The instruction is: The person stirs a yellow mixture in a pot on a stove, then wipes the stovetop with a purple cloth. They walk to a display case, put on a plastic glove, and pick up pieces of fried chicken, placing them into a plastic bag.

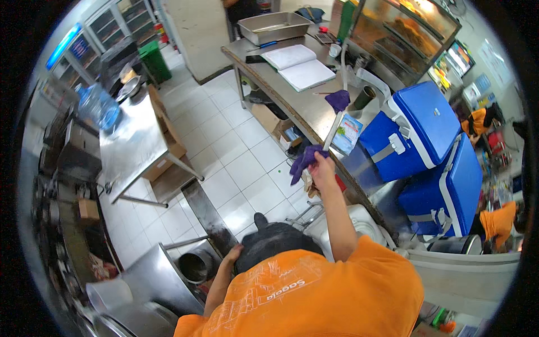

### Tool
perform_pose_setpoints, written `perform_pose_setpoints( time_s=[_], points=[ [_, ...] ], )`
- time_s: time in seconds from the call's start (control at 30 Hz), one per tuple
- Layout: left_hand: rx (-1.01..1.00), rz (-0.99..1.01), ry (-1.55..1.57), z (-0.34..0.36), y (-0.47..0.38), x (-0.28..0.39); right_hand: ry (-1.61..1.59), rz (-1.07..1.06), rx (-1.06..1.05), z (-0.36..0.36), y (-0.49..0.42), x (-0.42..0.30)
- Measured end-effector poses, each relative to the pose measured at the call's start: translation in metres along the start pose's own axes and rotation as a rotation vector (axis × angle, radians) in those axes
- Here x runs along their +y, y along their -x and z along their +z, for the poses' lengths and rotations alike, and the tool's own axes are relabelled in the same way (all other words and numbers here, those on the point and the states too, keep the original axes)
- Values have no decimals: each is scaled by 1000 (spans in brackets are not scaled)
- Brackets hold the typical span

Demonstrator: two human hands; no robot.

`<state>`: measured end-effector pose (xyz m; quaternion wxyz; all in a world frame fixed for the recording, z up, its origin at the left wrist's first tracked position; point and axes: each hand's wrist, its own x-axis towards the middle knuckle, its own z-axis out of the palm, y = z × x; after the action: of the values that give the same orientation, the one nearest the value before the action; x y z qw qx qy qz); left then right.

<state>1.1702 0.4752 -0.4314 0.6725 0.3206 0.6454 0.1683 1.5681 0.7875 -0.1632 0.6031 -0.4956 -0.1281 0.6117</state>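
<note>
My right hand (322, 170) grips a purple cloth (304, 163) at the lower end of a pale pole (333, 128), beside the edge of the steel worktable (290, 111). A second purple cloth (338, 101) is around the pole farther up. Close by on the tabletop lie a printed blue-and-white packet (347, 132) and a dark cylindrical cup (365, 97). My left hand (235, 252) hangs low against my dark trousers (273, 242). Its fingers are partly hidden, and nothing can be made out in it.
Two blue cooler boxes (425, 122) (457, 189) stand right. An open notebook (299, 63), a steel pan (276, 28) and a glass food display (404, 38) occupy the worktable. Left, a steel table (130, 147) bears a water bottle (99, 107). A steel pot (196, 266) sits low left. People work at far right.
</note>
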Motion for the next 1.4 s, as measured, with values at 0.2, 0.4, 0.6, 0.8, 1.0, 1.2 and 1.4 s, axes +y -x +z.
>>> perform_pose_setpoints(
  time_s=[0.2,0.4,0.6,0.8,1.0,1.2,1.4],
  points=[
    [-6,44,-21,-109,-95,159,-370,-221,12,55,-108,-61],
    [-142,154,-586,-167,-203,283,108,-319,471,44,-196,-61],
    [-196,282,-818,-194,-290,405,47,-206,679,7,-148,-8],
    [-438,501,-1053,-144,-360,556,6,-420,1078,-69,-64,-28],
    [-601,1058,-815,66,-266,746,-256,-676,1291,-160,-11,-102],
    [-769,1636,-591,300,-75,843,-431,-607,1259,-264,-20,-156],
    [-658,1795,-832,433,-25,839,-298,-624,1212,-328,-73,-133]
  ],
)
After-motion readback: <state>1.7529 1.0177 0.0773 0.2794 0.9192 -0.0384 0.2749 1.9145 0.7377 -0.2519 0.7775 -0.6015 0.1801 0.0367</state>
